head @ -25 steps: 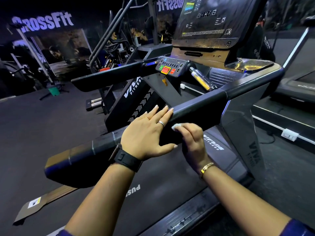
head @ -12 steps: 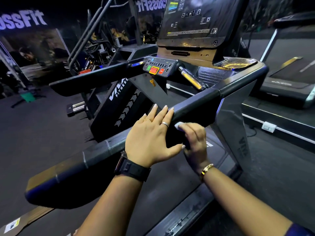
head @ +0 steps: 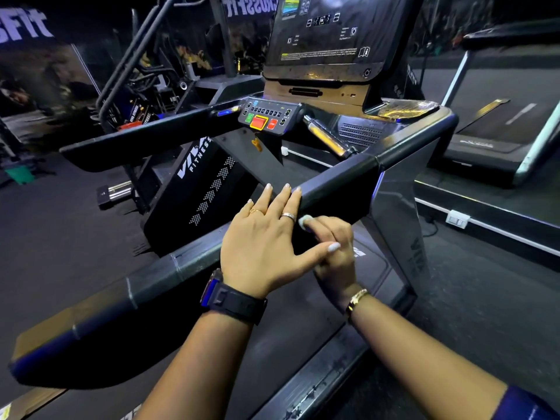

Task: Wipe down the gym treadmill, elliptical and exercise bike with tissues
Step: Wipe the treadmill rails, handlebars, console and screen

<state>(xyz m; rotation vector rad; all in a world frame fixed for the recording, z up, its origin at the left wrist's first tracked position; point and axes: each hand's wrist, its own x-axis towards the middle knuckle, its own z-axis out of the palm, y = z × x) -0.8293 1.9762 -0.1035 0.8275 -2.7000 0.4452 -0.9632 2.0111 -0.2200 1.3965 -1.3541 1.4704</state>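
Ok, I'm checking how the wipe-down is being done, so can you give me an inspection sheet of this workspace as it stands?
Surface: black handrail of the treadmill, on the near side.
Job's things: treadmill with dark console and button panel; tissues: nothing seen.
Clutter: green container on the floor, far left.
Hands: left hand flat on the handrail, fingers straight; right hand appears to grip it from below, thumb on its side.
Cables: dark cable on the floor by a white socket.
Surroundings: second treadmill at right, CrossFit banner, other machines behind.
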